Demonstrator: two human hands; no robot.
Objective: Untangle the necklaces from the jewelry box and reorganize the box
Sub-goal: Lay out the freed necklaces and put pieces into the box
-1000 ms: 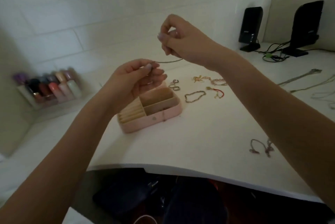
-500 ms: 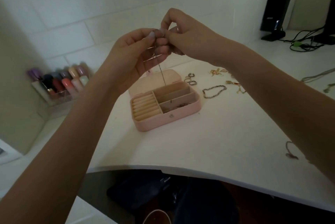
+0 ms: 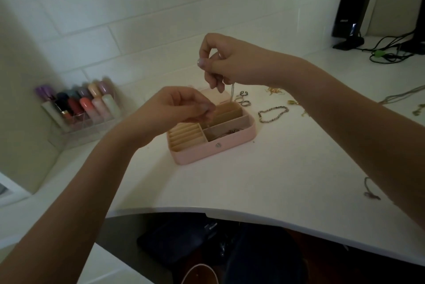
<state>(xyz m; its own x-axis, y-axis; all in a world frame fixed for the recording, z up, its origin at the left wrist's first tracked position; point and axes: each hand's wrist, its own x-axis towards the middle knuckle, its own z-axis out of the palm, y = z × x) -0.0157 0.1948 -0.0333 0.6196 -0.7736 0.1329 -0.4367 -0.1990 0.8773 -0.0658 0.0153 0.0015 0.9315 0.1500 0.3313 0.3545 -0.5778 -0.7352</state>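
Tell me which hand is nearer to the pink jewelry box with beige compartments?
The left hand. It hovers directly over the pink jewelry box, just above its compartments. The right hand is higher, above the box's far edge, pinching a thin chain.

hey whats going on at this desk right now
A person is working a thin necklace chain over an open pink jewelry box on a white desk. The right hand pinches the chain up high, with the left hand pinching lower, just above the box. Some tangled jewelry is still in the front compartment. Rings and a bracelet lie on the desk beside the box.
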